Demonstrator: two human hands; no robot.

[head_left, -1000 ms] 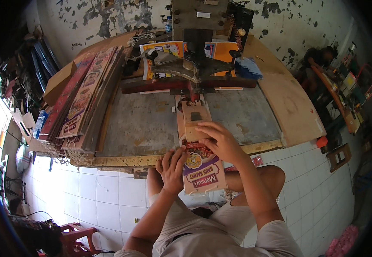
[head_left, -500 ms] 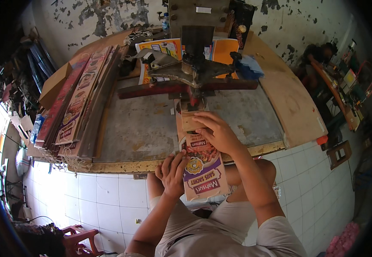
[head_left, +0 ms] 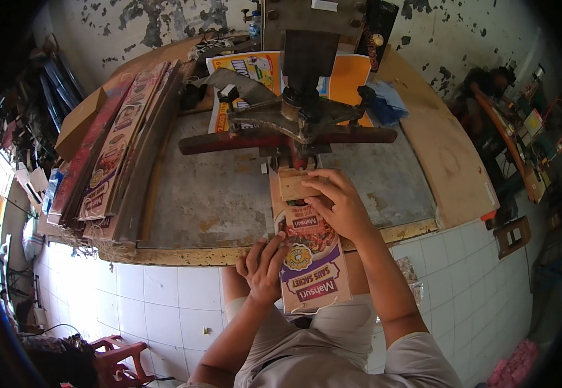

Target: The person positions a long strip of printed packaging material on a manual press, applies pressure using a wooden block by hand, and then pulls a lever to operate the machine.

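A long printed cardboard strip [head_left: 313, 271], purple, red and cream with a string at its near end, extends from under the press over the table's front edge above my lap. My left hand [head_left: 263, 266] has bent fingers closed at the strip's left edge; the thumb is largely hidden. A small pale wooden block [head_left: 294, 185] lies on the strip's far part, just before the press head. Curled around the block's right side, my right hand [head_left: 339, 205] has its fingertips on top and its thumb near the block's front edge.
A dark metal press [head_left: 300, 119] with a red crossbar spans the grey table plate [head_left: 203, 194]. Stacked printed strips [head_left: 109, 161] lie at the left beside a folded brown cardboard piece [head_left: 80, 123]. Behind the press are colourful printed sheets [head_left: 349, 77]. A red plastic stool [head_left: 122, 362] stands lower left.
My view has shifted slightly. Both hands stay at nearly the same places on the strip and block, and the strip's near end hangs straighter over my lap.
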